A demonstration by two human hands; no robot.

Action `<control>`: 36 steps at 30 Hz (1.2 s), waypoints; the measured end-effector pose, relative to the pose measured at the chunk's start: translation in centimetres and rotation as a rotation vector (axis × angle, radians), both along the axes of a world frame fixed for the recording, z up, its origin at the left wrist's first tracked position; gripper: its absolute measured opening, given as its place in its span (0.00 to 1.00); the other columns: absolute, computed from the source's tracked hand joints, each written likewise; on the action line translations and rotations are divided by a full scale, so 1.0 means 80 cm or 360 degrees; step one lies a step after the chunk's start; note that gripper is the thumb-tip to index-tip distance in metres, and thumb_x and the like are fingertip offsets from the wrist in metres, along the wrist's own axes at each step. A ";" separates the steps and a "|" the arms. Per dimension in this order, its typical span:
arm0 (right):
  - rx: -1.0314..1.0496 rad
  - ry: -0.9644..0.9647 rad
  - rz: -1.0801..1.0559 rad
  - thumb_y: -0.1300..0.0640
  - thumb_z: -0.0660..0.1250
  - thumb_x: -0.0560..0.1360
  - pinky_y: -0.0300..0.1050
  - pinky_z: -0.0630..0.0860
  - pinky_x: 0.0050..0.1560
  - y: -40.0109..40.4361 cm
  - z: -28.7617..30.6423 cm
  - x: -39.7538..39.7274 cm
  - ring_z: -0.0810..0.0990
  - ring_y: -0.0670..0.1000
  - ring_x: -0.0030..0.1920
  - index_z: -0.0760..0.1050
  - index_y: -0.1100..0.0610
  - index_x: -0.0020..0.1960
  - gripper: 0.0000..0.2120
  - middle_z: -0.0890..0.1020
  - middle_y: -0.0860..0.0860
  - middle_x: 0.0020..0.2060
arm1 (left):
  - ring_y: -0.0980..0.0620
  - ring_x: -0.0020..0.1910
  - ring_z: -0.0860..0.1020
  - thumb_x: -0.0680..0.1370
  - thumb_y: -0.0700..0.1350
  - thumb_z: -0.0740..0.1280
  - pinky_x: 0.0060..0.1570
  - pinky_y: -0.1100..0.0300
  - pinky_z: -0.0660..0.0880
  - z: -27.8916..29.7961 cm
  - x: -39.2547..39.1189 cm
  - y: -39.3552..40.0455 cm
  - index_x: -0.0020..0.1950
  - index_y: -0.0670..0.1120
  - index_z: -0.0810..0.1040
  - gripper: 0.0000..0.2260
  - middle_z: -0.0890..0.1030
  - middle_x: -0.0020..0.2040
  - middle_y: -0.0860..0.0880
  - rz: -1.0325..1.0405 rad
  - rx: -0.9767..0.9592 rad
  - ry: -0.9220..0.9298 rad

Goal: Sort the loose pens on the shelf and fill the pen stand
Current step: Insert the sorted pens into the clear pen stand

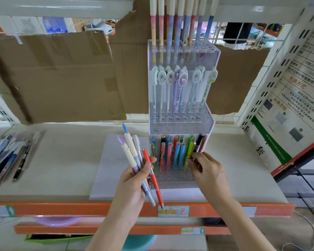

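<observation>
A clear three-tier acrylic pen stand point(181, 122) stands on the shelf, with tall pastel pens at the top, cartoon-topped pens in the middle and coloured pens in the bottom tier. My left hand point(134, 182) grips a bunch of loose pens point(134, 156), cream-capped ones plus an orange-red pen point(152, 176), held just left of the bottom tier. My right hand point(207, 171) pinches a green pen point(188, 151) standing at the right of the bottom tier.
More loose pens point(9, 156) lie in a pile at the shelf's left end. A white sheet of paper point(109, 167) lies under the stand. Cardboard point(62, 75) lines the back, and a printed notice point(286, 105) stands at the right. The orange shelf edge point(80, 209) runs along the front.
</observation>
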State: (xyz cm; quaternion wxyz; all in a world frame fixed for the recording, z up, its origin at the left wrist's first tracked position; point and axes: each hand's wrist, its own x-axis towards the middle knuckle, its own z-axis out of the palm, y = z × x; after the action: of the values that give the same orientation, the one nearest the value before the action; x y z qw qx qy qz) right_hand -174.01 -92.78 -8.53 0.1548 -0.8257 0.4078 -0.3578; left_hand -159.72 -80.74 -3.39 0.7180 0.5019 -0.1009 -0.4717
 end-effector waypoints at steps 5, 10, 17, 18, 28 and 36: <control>0.0015 0.0003 -0.0040 0.63 0.73 0.71 0.34 0.66 0.31 0.004 0.004 -0.003 0.71 0.47 0.27 0.81 0.61 0.45 0.04 0.79 0.50 0.35 | 0.53 0.48 0.76 0.77 0.36 0.62 0.45 0.60 0.69 -0.001 0.001 0.002 0.51 0.39 0.75 0.05 0.84 0.42 0.50 0.0011 0.0015 0.0030; 0.0159 -0.0246 0.0146 0.54 0.68 0.73 0.31 0.69 0.32 0.037 0.024 -0.005 0.73 0.45 0.33 0.78 0.55 0.40 0.06 0.77 0.44 0.32 | 0.54 0.44 0.75 0.76 0.36 0.63 0.45 0.61 0.69 -0.001 -0.004 0.003 0.46 0.41 0.77 0.05 0.84 0.39 0.51 -0.0001 -0.0021 0.0024; 0.0409 0.0005 0.0645 0.48 0.66 0.72 0.29 0.67 0.35 0.071 0.033 0.014 0.72 0.41 0.33 0.77 0.56 0.40 0.11 0.73 0.41 0.30 | 0.55 0.33 0.73 0.70 0.41 0.65 0.29 0.66 0.70 0.007 -0.020 0.001 0.53 0.38 0.80 0.14 0.78 0.33 0.52 -0.0173 -0.0098 -0.0033; 0.0382 -0.0036 0.0576 0.48 0.65 0.72 0.29 0.68 0.35 0.069 0.031 0.011 0.73 0.41 0.33 0.77 0.56 0.40 0.11 0.73 0.41 0.30 | 0.56 0.32 0.71 0.70 0.42 0.65 0.32 0.66 0.68 0.007 -0.019 0.001 0.52 0.39 0.81 0.13 0.76 0.33 0.52 -0.0159 -0.0101 -0.0052; 0.0392 -0.0152 -0.0097 0.62 0.69 0.74 0.33 0.69 0.36 -0.002 0.035 -0.012 0.78 0.50 0.32 0.75 0.62 0.38 0.07 0.80 0.50 0.31 | 0.54 0.30 0.71 0.74 0.41 0.61 0.29 0.65 0.71 0.007 -0.009 0.002 0.49 0.37 0.78 0.10 0.74 0.31 0.47 -0.0130 -0.0176 -0.0080; 0.0400 0.0273 -0.0118 0.59 0.70 0.73 0.43 0.61 0.36 -0.008 0.023 -0.008 0.69 0.53 0.34 0.78 0.61 0.45 0.05 0.69 0.47 0.35 | 0.54 0.30 0.69 0.72 0.42 0.62 0.31 0.64 0.69 0.008 -0.005 0.005 0.49 0.37 0.77 0.11 0.73 0.31 0.48 -0.0114 -0.0180 -0.0109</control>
State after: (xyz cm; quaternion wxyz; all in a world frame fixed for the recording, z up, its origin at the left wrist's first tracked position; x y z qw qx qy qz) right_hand -174.63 -93.42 -6.66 0.2082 -0.8117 0.4914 -0.2375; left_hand -160.12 -80.34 -2.75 0.7240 0.4724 -0.1699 -0.4731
